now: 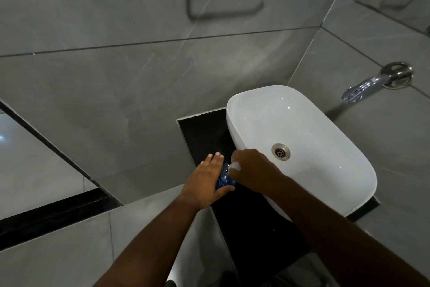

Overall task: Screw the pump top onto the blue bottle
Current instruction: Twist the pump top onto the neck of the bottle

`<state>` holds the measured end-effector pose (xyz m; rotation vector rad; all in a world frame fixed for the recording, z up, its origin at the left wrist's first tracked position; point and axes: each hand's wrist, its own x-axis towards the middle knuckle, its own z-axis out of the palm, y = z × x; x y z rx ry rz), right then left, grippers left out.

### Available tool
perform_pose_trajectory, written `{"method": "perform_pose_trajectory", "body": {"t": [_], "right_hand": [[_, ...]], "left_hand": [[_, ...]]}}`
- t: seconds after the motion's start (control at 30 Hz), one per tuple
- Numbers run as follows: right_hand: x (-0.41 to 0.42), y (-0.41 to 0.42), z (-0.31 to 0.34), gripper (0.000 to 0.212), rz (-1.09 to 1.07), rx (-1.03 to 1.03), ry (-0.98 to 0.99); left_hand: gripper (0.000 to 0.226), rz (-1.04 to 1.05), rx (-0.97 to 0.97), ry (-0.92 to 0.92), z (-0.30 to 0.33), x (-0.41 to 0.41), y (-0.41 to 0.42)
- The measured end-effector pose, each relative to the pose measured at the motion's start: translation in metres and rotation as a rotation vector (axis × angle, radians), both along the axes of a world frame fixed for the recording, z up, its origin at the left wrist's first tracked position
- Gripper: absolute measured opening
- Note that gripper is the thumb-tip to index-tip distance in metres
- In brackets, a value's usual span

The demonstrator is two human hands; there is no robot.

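Grey polished wall tiles all round, glossy and faintly veined; below them a black stone counter [202, 133], smooth and dark, carrying a white glazed basin [325, 165] with rounded corners and a steel drain. Blue bottle [223, 178] upright on the counter just left of the basin, translucent plastic, mostly hidden between the hands. Left hand [204, 182] wrapped around the bottle's side, fingers long and fairly straight, thumb across the near face. Right hand [253, 170] clenched over the white pump top [234, 166] at the neck. Probably light, the body likely thin-walled and somewhat yielding under a squeeze, possibly slippery near a basin. Best held low on the body for steadying, with the twist taken at the ridged collar under the pump head rather than at the nozzle. Thread engagement not visible.
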<state>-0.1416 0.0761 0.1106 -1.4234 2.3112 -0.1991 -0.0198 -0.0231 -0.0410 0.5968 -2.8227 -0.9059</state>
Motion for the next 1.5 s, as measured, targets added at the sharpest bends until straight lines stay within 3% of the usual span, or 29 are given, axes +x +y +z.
{"method": "perform_pose_trajectory", "body": {"t": [0.17,0.3,0.43,0.67,0.73,0.83,1.1,1.3,1.37,1.5], "right_hand": [[0.000,-0.012,-0.022,0.029,-0.031,0.047,-0.003],[-0.001,-0.017,-0.035,0.043,-0.030,0.069,-0.045],[-0.007,-0.018,-0.040,0.040,-0.004,0.172,0.026],[-0.009,-0.013,-0.044,0.042,-0.095,0.053,0.062],[-0.011,-0.009,-0.041,0.041,-0.057,0.008,-0.025],[-0.014,-0.007,-0.037,0.043,0.022,0.036,-0.120],[-0.012,-0.010,-0.037,0.037,-0.022,0.047,-0.015],[-0.015,0.002,-0.040,0.046,0.038,-0.014,-0.175],[-0.014,0.002,-0.043,0.040,0.042,0.004,-0.177],[-0.013,0.006,-0.055,0.039,-0.111,-0.024,-0.186]], "left_hand": [[0.098,-0.002,-0.037,0.000,0.002,0.000,0.000],[0.097,-0.002,-0.009,0.014,0.006,0.001,0.002],[0.097,0.006,0.007,0.039,0.008,0.001,0.004],[0.095,0.011,0.030,0.019,0.010,0.001,0.005],[0.095,0.015,0.038,0.028,0.012,0.001,0.005],[0.094,0.019,0.052,0.045,0.013,0.001,0.006],[0.096,-0.002,0.007,-0.002,0.012,0.000,0.001],[0.094,0.004,0.018,0.014,0.013,0.001,0.003],[0.094,0.008,0.015,0.020,0.013,0.001,0.004],[0.096,0.011,0.002,0.011,0.011,0.001,0.004]]}}
